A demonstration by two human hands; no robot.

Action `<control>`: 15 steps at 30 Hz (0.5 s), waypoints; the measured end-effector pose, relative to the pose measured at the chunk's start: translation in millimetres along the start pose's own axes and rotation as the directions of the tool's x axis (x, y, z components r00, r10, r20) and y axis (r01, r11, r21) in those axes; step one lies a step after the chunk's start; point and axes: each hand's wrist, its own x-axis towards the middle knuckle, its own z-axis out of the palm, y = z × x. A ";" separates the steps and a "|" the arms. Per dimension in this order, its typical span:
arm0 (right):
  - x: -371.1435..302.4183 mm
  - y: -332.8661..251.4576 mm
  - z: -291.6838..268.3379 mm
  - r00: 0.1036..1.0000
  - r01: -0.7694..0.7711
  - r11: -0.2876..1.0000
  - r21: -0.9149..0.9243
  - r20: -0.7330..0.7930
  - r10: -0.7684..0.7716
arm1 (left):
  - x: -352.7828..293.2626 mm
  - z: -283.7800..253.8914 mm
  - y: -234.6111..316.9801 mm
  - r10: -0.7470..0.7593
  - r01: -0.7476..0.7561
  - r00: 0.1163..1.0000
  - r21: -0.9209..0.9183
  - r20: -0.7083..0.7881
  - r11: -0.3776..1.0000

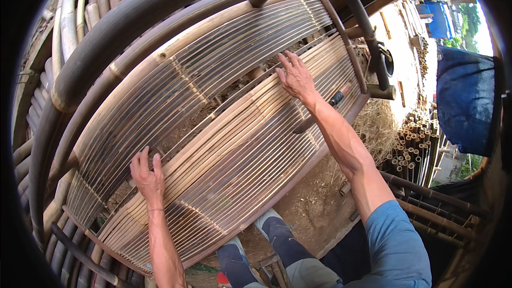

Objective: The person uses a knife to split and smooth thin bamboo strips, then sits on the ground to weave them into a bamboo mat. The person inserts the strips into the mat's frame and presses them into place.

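A long bamboo bench (pixel 256 202) with a seat of thin split slats (pixel 250 112) lies slanting in front of me. A gap runs lengthwise between its far and near slats. My left hand (pixel 148 177) is at the gap's left part, fingers spread and thumb apart, touching the slat edge. Further up to the right, my right hand (pixel 296 79) lies over the pale slats with its fingers stretched to the gap's edge. Neither hand shows anything held. A knife-like tool (pixel 337 98) with a wooden handle and black band rests on the slats, partly hidden under my right forearm.
Thick dark bamboo rails (pixel 144 16) curve along the bench's far side. Bamboo poles (pixel 69 16) are stacked at left. At right are a bundle of cut bamboo (pixel 413 144), a blue tarp (pixel 465 101) and dry fibres (pixel 376 122). My knees are under the near edge.
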 end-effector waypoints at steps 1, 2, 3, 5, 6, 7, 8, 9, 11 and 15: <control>-4.8 1.5 -1.3 0.998 -0.004 0.996 0.089 0.066 -0.002 | -0.8 -3.7 1.2 0.005 -0.004 1.000 -0.024 0.024 1.000; -11.3 1.8 3.3 1.000 -0.006 0.999 0.051 0.027 0.005 | -4.7 -5.4 -0.5 -0.013 0.013 0.998 -0.013 0.058 1.000; -17.6 3.8 8.1 1.000 -0.012 1.000 0.010 -0.011 0.012 | -10.5 -2.3 -2.6 -0.031 0.032 0.995 -0.007 0.093 0.999; -6.4 -5.8 -0.7 0.995 -0.010 1.000 0.013 0.098 0.008 | -30.6 -2.9 -18.1 -0.065 0.063 0.988 0.017 0.137 0.998; -0.8 -12.4 -10.2 0.975 -0.053 0.998 -0.015 0.214 0.055 | -38.2 -0.6 -26.5 -0.059 0.059 0.987 0.009 0.148 0.998; 0.0 -18.2 -16.8 0.982 0.001 0.989 -0.148 0.189 0.027 | -42.9 1.9 -32.0 -0.058 0.059 0.986 -0.001 0.156 0.998; 2.7 -21.2 -22.8 0.970 0.006 0.989 -0.148 0.242 0.031 | -43.6 2.2 -34.6 -0.072 0.079 0.977 -0.024 0.200 0.997; 6.7 -22.3 -25.9 0.955 0.011 0.989 -0.149 0.295 0.033 | -41.6 3.9 -38.3 -0.086 0.100 0.966 -0.046 0.245 0.994; 5.3 -5.1 -13.4 0.960 0.043 0.991 -0.127 0.281 -0.006 | -32.6 4.3 -38.9 -0.106 0.148 0.933 -0.098 0.342 0.984; 5.2 -39.7 -14.7 0.960 0.190 0.979 0.075 0.195 -0.202 | -14.1 -4.5 -42.5 -0.249 0.341 0.775 -0.052 0.581 0.939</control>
